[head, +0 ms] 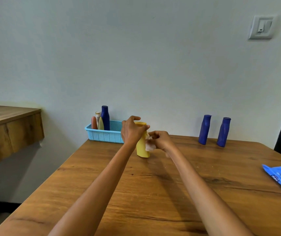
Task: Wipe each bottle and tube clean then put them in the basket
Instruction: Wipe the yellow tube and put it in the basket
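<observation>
From the head camera, the wiping step is on. The left hand [131, 132] curls round the top of the yellow bottle [142, 147], which stands in the middle of the bench [153, 193], cap up, long side running 12 to 6, leaning a bit. The right hand [160, 139] pinches a wipe [149, 145] against its side. Next, it likely needs a lift into the basket [105, 135] at 10 o'clock. Two blue bottles [204, 130] wait upright at 2 o'clock.
</observation>
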A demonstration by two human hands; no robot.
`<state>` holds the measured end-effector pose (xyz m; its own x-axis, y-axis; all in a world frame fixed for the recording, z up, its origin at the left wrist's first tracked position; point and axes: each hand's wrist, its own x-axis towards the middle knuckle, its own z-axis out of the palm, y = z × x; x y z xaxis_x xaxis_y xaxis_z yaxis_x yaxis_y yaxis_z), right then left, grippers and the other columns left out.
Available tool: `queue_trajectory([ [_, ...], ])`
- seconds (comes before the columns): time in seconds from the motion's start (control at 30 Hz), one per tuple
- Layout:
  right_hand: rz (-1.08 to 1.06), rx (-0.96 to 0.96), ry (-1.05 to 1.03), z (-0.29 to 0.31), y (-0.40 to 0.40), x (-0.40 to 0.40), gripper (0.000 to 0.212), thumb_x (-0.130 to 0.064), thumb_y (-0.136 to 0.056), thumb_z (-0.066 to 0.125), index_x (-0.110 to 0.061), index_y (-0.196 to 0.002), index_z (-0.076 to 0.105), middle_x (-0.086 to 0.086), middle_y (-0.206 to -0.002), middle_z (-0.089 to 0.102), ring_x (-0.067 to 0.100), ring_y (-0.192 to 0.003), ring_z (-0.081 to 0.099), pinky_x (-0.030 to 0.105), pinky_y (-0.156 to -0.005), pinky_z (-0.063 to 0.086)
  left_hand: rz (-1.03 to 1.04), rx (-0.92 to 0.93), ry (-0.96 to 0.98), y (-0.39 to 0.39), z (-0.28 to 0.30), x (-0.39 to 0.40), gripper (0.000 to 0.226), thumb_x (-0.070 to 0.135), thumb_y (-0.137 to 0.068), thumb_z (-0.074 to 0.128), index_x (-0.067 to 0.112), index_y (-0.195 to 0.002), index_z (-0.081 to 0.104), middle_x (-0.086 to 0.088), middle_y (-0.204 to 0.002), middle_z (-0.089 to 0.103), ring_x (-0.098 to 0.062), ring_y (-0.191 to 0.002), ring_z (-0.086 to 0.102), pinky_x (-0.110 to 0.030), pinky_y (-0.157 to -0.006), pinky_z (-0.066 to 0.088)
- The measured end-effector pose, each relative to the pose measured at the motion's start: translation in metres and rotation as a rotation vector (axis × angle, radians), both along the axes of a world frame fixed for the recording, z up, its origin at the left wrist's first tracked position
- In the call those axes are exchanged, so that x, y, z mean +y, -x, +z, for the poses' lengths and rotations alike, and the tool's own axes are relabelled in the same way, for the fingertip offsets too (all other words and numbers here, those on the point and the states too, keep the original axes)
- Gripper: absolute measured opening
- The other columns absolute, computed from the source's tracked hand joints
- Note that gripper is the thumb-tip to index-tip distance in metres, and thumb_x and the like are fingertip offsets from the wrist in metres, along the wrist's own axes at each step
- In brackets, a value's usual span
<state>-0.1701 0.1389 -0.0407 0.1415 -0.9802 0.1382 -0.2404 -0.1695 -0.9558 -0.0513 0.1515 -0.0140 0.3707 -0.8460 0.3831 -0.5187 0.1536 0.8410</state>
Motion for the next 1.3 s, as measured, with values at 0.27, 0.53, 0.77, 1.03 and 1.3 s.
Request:
queue_trajectory([
  [0.27, 0.026, -0.005, -0.126, -0.004, 0.013, 0.002, 0.029, 0.001, -0.081, 0.068, -0.004, -0.109, 0.061, 0.004, -0.085, 0.061, 0.009, -0.068, 0.059, 0.018, -0.054, 0.050, -0.006, -0.256, 0.021, 0.004, 0.000, 0.003, 0.034, 0.045, -0.079, 0.069, 0.024, -0.105, 0.064, -0.006, -0.115, 0.051, -0.025, -0.104, 0.052, -0.037, -0.095, 0.034],
  [0.53, -0.060, -0.303, 0.112, 0.028, -0.003, 0.004, 0.021, -0.011, -0.090, 0.060, -0.010, -0.110, 0.065, -0.001, -0.090, 0.066, 0.006, -0.076, 0.061, 0.012, -0.053, 0.048, -0.098, -0.339, 0.040, -0.012, 0.005, -0.001, 0.029, 0.032, -0.095, 0.051, 0.016, -0.112, 0.068, -0.005, -0.113, 0.068, -0.023, -0.109, 0.057, -0.045, -0.103, 0.034],
  [0.77, -0.140, -0.079, 0.042, -0.001, -0.002, -0.001, 0.022, -0.012, -0.090, 0.057, -0.010, -0.110, 0.067, 0.007, -0.107, 0.068, 0.017, -0.095, 0.063, 0.028, -0.075, 0.052, -0.088, -0.512, -0.040, -0.021, 0.008, -0.003, 0.036, 0.039, -0.097, 0.041, 0.023, -0.121, 0.062, -0.005, -0.132, 0.051, -0.024, -0.127, 0.040, -0.054, -0.111, 0.008],
  [1.03, -0.214, -0.059, 0.125, -0.003, -0.007, -0.004, 0.015, -0.017, -0.087, 0.064, -0.014, -0.100, 0.070, 0.004, -0.099, 0.070, 0.017, -0.092, 0.065, 0.036, -0.085, 0.054, -0.181, -0.565, -0.053, -0.037, 0.009, -0.002, 0.037, 0.035, -0.100, 0.035, 0.025, -0.127, 0.057, 0.002, -0.138, 0.052, -0.018, -0.135, 0.035, -0.055, -0.108, -0.018],
  [1.3, -0.306, 0.034, 0.247, -0.009, -0.014, -0.005, 0.017, -0.034, -0.084, 0.065, -0.018, -0.086, 0.070, -0.003, -0.084, 0.069, 0.017, -0.083, 0.063, 0.035, -0.070, 0.050, -0.202, -0.632, 0.013, -0.041, 0.010, -0.003, 0.032, 0.040, -0.095, 0.046, 0.028, -0.120, 0.062, 0.004, -0.126, 0.060, -0.016, -0.125, 0.047, -0.058, -0.111, -0.008],
])
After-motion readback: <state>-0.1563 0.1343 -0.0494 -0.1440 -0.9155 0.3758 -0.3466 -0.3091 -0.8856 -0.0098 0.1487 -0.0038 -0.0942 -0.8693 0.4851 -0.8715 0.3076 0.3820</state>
